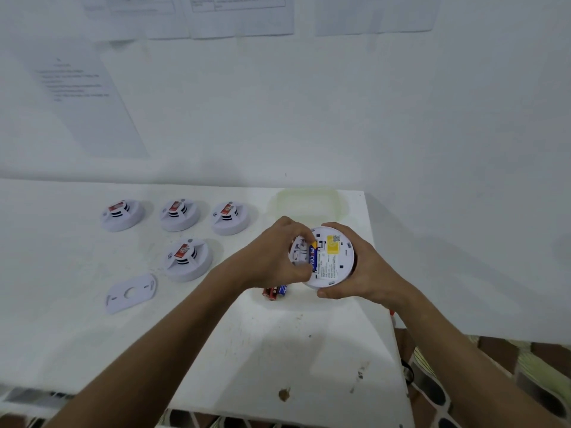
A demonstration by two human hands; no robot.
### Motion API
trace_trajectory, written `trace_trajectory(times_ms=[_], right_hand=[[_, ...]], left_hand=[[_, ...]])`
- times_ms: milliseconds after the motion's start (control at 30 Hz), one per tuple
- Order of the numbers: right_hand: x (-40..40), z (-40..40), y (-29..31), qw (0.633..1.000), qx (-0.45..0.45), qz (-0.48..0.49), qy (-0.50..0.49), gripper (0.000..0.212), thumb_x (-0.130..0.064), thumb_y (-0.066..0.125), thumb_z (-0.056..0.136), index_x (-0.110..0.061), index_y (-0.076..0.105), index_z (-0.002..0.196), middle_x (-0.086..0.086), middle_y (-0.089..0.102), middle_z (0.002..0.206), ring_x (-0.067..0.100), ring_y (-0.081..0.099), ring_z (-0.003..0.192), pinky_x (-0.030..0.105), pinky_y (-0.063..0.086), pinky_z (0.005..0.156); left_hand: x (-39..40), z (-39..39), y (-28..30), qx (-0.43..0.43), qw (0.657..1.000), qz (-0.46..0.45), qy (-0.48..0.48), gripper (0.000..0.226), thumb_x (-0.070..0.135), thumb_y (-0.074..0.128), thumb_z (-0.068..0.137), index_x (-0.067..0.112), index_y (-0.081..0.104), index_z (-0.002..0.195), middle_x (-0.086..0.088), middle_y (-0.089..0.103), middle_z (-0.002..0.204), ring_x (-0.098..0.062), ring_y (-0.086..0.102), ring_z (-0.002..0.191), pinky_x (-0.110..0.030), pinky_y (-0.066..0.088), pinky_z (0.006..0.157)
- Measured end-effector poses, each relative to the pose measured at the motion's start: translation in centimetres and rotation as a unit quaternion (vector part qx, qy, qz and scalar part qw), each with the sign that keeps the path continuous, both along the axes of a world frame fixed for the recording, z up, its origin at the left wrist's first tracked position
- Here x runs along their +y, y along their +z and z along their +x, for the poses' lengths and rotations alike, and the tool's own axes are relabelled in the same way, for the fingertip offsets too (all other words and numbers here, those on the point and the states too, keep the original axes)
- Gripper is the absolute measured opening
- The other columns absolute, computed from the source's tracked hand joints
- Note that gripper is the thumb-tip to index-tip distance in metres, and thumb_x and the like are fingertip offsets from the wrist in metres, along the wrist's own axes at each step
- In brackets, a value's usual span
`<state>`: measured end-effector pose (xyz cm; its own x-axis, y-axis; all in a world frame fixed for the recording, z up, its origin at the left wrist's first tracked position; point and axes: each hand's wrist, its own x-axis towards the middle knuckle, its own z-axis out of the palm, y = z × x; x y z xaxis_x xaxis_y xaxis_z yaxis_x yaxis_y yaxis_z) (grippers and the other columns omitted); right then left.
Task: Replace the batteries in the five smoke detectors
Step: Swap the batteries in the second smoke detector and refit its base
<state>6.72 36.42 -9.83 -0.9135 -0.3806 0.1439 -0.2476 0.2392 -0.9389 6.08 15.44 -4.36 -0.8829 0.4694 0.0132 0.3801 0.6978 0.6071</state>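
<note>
My right hand (360, 267) grips a white round smoke detector (332, 261) turned back side up, with a yellow label on it, above the table's right part. My left hand (275, 254) pinches a blue battery (313, 257) at the detector's open compartment. Several loose batteries (275, 292), red and blue, lie on the table just below the hands. A detached white mounting plate (131, 293) lies flat to the left. Several other detectors sit face up: three in a back row (123, 214) (179, 214) (230, 217) and one in front (188, 259).
A pale translucent container (309, 202) stands behind the hands near the wall. The white table (262, 350) ends at its right edge close to my right forearm, with patterned floor beyond. Paper sheets (92, 97) hang on the white wall behind.
</note>
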Motion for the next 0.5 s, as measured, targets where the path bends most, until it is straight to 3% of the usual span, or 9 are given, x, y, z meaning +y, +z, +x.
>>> trace_trajectory(times_ms=[100,300,433,500], right_hand=[[-0.4,-0.2,0.1,1.0,0.004,0.01,-0.003,0.096,-0.008,0.092,0.05,-0.028,0.048,0.132,-0.013,0.062,0.118,0.012,0.061,0.109,0.022,0.054,0.087],[-1.0,-1.3,0.4,1.0,-0.006,0.009,-0.021,0.091,-0.006,0.091,0.045,-0.031,0.054,0.124,-0.01,0.066,0.111,0.012,0.064,0.101,0.029,0.058,0.081],[-1.0,-2.2,0.9,0.999,-0.013,-0.014,-0.028,0.092,-0.002,0.09,0.049,-0.024,0.052,0.13,-0.008,0.065,0.114,0.014,0.063,0.104,0.029,0.057,0.079],[-0.9,-2.6,0.9,0.999,-0.016,-0.025,-0.035,0.092,-0.003,0.089,0.051,-0.023,0.051,0.132,-0.007,0.065,0.115,0.016,0.063,0.106,0.031,0.058,0.08]], left_hand=[[-0.2,-0.5,0.0,-0.016,1.0,0.006,-0.001,0.043,0.026,0.077,0.075,0.03,0.05,0.108,0.003,0.046,0.117,-0.014,0.054,0.1,-0.02,0.051,0.082],[-0.8,-2.0,-0.3,-0.047,0.999,0.024,0.004,0.04,0.026,0.076,0.081,0.028,0.042,0.102,0.003,0.046,0.118,-0.016,0.056,0.101,-0.029,0.056,0.079],[-0.9,-2.6,-0.8,0.031,0.994,0.097,0.034,0.035,0.021,0.074,0.082,0.024,0.042,0.097,0.003,0.045,0.11,-0.011,0.049,0.1,-0.015,0.044,0.076],[-1.0,-2.8,-0.8,0.062,0.989,0.126,0.037,0.028,0.022,0.071,0.085,0.024,0.045,0.093,0.006,0.052,0.104,-0.009,0.051,0.096,-0.015,0.042,0.075]])
